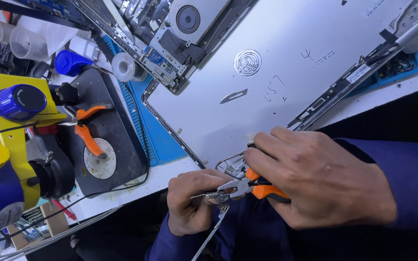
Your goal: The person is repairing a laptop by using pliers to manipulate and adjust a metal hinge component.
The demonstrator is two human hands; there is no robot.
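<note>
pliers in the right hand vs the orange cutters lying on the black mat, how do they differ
The pliers are gripped in the right hand, their tips on a small metal part that the left hand holds; the orange cutters lie untouched on the black mat. The pliers' handles are mostly hidden by the hand; the cutters' handles show fully, spread apart. Both have orange handles.

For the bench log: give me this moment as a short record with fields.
right hand: right hand grips orange-handled pliers
left hand: left hand pinches a small metal part at the pliers' tip
hanging below: thin metal strip
behind hands: grey laptop cover with a loose blade on it
to the left: orange-handled cutters on a black mat
</note>
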